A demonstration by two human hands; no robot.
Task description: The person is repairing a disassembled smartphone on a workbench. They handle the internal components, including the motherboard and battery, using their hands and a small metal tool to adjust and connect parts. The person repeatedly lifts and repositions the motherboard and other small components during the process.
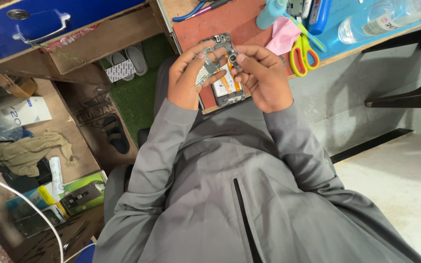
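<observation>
An opened phone [226, 86] with its back cover off lies on the reddish desk [230, 22], battery and circuit board showing. Just above it, my left hand [187, 80] pinches a thin grey metal cover plate [209, 63]. My right hand [264, 78] holds a small camera module [233, 58] between fingertip and thumb, right beside the plate. Both hands hover close together over the phone's upper half. Grey sleeves cover both arms.
Green-and-yellow scissors [300, 48], a pink cloth [282, 35], a teal bottle [270, 13] and a clear plastic bottle [381, 22] sit at the desk's right. Blue-handled pliers [191, 12] lie at its back. Left are a blue drawer [40, 24], sandals [127, 61] and cluttered boxes [54, 195].
</observation>
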